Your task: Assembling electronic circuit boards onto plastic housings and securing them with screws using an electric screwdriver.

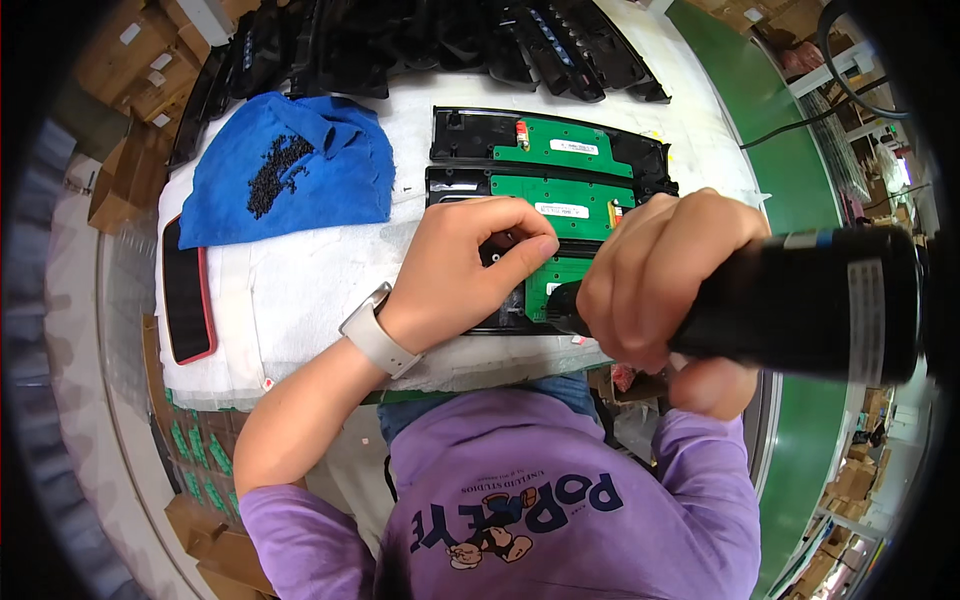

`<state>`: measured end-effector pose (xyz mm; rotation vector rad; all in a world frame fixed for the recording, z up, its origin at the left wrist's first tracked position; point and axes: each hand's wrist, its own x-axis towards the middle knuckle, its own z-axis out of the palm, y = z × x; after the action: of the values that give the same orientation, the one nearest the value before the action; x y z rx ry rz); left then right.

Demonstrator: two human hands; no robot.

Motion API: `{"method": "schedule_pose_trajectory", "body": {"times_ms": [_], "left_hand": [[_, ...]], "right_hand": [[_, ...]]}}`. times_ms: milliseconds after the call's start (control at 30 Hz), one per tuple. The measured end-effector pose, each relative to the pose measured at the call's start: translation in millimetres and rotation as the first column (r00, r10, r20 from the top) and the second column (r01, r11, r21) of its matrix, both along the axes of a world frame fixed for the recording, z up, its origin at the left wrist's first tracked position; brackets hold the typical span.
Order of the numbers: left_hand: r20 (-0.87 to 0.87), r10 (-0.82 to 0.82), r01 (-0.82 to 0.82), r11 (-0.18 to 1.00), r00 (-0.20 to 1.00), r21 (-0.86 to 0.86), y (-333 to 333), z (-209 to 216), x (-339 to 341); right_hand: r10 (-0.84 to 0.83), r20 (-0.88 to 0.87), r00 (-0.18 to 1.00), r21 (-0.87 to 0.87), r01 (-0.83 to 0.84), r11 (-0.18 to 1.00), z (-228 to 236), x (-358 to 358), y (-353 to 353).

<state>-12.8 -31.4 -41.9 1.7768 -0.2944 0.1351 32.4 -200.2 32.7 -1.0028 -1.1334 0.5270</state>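
My right hand [650, 280] is wrapped round a thick black electric screwdriver [810, 305], held slanting. Its tip points down at the near green circuit board [568, 270], which lies in a black plastic housing. Over the left part of that housing hovers my left hand [465, 255], thumb and index finger pinched together; anything between them is hidden. Beyond lie two more black housings side by side, with a middle green board [512, 187] and a far green board [540, 136]. Both hands partly cover the near and middle housings.
Left of the housings, a blue cloth [345, 195] bears a pile of small black screws [275, 172]. A phone with a red case [188, 310] lies at the table's left edge. Several long black plastic parts [430, 45] crowd the far side. Cardboard boxes [130, 60] stand beyond the left.
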Motion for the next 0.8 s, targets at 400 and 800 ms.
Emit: {"method": "schedule_pose_trajectory", "body": {"times_ms": [400, 800], "left_hand": [[0.001, -0.046, 0.046, 0.998, 0.999, -0.053, 4, 3, 0], [0.034, -0.035, 0.034, 0.999, 0.999, 0.026, 2, 4, 2]], "right_hand": [[-0.130, -0.192, 0.973, 0.508, 0.212, 0.835, 5, 29, -29], [-0.129, -0.080, 0.988, 0.472, 0.152, 0.868, -2, 33, -33]]}}
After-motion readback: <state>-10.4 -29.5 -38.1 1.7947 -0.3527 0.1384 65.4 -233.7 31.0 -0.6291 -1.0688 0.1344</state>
